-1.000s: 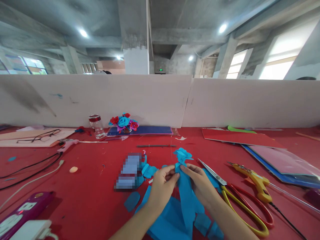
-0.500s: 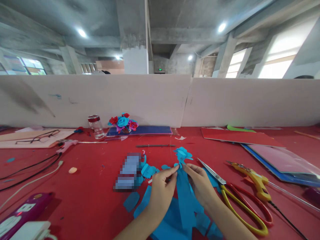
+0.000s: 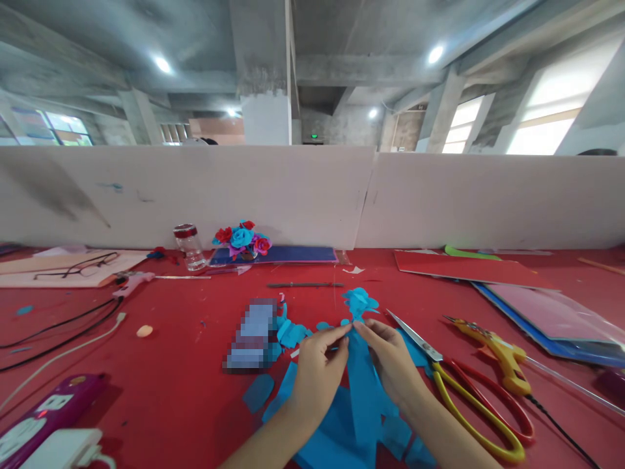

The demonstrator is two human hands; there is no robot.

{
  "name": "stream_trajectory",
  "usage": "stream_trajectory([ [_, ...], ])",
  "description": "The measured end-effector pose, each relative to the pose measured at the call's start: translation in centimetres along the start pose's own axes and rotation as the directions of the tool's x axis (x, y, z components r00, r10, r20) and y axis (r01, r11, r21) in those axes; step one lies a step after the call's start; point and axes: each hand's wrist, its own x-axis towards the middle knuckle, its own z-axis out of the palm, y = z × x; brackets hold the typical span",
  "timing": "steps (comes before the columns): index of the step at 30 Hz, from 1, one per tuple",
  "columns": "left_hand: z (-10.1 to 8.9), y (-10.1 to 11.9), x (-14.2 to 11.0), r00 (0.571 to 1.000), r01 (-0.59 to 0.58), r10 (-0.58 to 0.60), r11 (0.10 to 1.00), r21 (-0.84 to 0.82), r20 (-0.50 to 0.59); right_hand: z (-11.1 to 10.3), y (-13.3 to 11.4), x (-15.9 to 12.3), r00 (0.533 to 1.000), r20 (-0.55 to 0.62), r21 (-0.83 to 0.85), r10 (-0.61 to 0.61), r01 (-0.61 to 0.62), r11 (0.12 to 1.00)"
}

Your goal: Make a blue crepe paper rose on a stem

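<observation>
A blue paper flower (image 3: 360, 301) stands upright above my fingertips, petals spread at the top. My left hand (image 3: 317, 368) pinches the flower's base from the left, thumb and index finger closed. From the right, my right hand (image 3: 393, 358) pinches the same spot, its thumb close to the left fingertips. A long blue paper strip (image 3: 360, 391) hangs down from the pinch between my hands. Beneath them lie blue paper sheets (image 3: 327, 433) and loose cut petals (image 3: 291, 333). What the curled fingers cover at the base is hidden.
Scissors (image 3: 439, 366) with red and yellow handles lie right of my hands, beside a yellow glue gun (image 3: 508, 357). A blurred phone-like rectangle (image 3: 251, 333) lies left. A paper bouquet (image 3: 241, 238) and glass jar (image 3: 189, 247) stand near the white partition (image 3: 303, 195). A power strip (image 3: 43, 413) sits front left.
My right thumb has moved slightly left and closer to my left fingertips at the flower's base. The strip's lower end has shifted a little. The rest looks the same.
</observation>
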Motion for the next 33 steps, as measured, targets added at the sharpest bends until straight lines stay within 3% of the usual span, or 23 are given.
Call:
stream_trajectory([
  [3,0.1,-0.1,-0.1,1.000,0.009,-0.009,1.000,-0.010,-0.013,0.0,0.0,0.0,0.998,-0.055,-0.042,-0.033,0.031,0.999],
  [6,0.2,-0.3,-0.1,0.993,0.113,-0.117,0.985,-0.129,-0.021,0.0,-0.1,0.1,0.997,-0.059,-0.096,-0.055,0.049,0.994],
  [9,0.4,-0.3,0.2,0.967,0.252,-0.251,0.924,-0.288,0.041,0.0,-0.1,0.1,0.998,-0.011,-0.133,-0.065,0.063,0.989],
  [13,0.1,-0.2,0.8,0.949,0.305,-0.313,0.867,-0.393,0.044,-0.1,0.0,0.1,0.991,0.077,-0.157,-0.109,0.120,0.980],
  [15,-0.2,0.0,1.0,0.954,0.297,-0.292,0.890,-0.346,0.069,-0.1,0.0,0.1,0.984,0.111,-0.197,-0.140,0.160,0.967],
  [20,-1.4,0.4,1.4,0.973,0.192,-0.184,0.980,-0.050,0.143,-0.2,0.2,0.1,0.975,0.108,-0.309,-0.193,0.218,0.926],
  [23,-1.7,0.5,1.6,0.966,0.214,-0.205,0.976,-0.044,0.156,-0.1,0.2,0.0,0.980,0.105,-0.287,-0.167,0.191,0.939],
  [25,-1.8,0.5,1.6,0.943,0.303,-0.273,0.940,-0.153,0.191,0.0,0.0,-0.1,0.988,0.111,-0.213,-0.106,0.128,0.969],
  [30,-1.8,0.6,1.5,0.811,0.575,-0.443,0.722,-0.385,0.382,0.0,-0.1,-0.2,0.992,0.115,-0.001,0.049,-0.049,0.999],
  [33,-1.8,0.5,1.4,0.812,0.573,-0.433,0.715,-0.399,0.390,-0.1,-0.2,-0.1,0.983,0.176,-0.014,0.051,-0.049,0.999],
])
